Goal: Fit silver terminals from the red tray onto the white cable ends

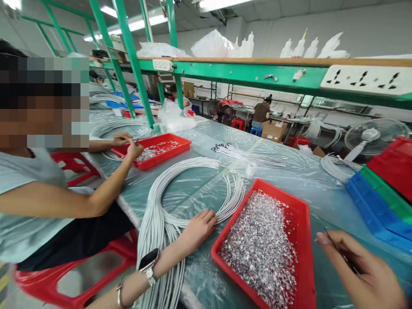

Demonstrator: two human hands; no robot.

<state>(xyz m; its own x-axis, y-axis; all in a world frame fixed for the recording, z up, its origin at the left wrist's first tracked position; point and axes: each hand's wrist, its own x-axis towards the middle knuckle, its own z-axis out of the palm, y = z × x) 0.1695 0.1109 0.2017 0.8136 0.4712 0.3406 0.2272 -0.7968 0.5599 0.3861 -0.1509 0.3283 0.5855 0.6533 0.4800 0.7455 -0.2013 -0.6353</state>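
Head view: the left hand (199, 229) lies flat, fingers spread on the looped bundle of white cables (167, 214), pinning it to the plastic-covered table (289, 171). The right hand (363, 270) pinches a thin dark wire end (337, 249) just beside the red tray (302, 240), which is heaped with tiny metal terminals (260, 244), far too many to count. Judging by that full tray and thick bundle, most of the work looks undone. Count: two red trays in use, the second one (154, 150) under a co-worker's hands (128, 146); one fan (373, 137).
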